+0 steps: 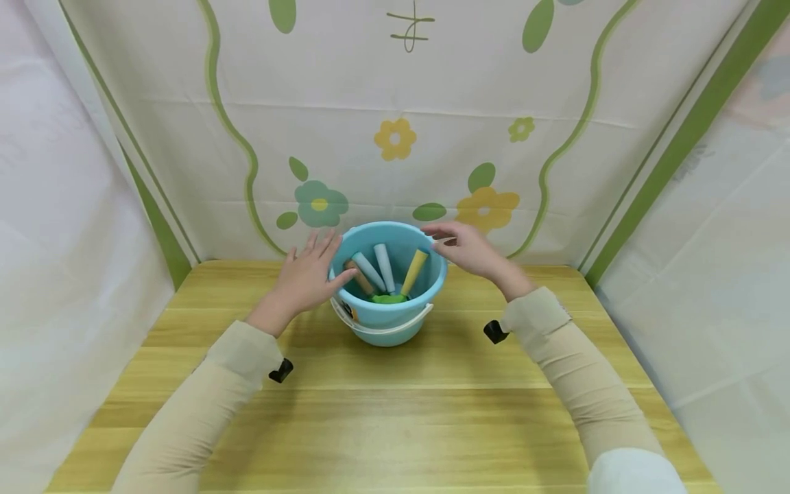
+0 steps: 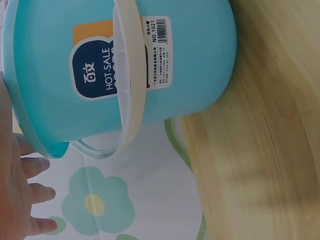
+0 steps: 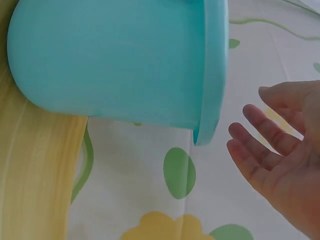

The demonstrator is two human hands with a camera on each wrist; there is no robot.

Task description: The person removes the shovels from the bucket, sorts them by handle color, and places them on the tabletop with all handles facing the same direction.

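Between the two hands sits the light blue bucket (image 1: 389, 288), upright on the table (image 1: 395, 412), and it is already loaded: a brown stick (image 1: 360, 276), two pale blue-white ones (image 1: 376, 269), a yellow one (image 1: 415, 271) and something green (image 1: 389, 298) at the bottom, all leaning inside. Its white handle (image 1: 382, 328) hangs down over the near side, across the label (image 2: 122, 62) that the left wrist view shows plainly. Left hand (image 1: 308, 278) is at the bucket's left rim, fingers spread and straight, thumb reaching toward the edge; whether it actually touches is hard to say, and it grips nothing. Right hand (image 1: 469, 248) hovers at the far right of the rim, fingers loosely extended, and the right wrist view shows a clear gap between its fingertips (image 3: 250, 112) and the rim, so nothing is held there either. My read: the filling looks done, while taking hold of the bucket itself has not happened yet, with the handle untouched. Beyond both hands hangs a flowered cloth (image 1: 395, 137) backdrop.
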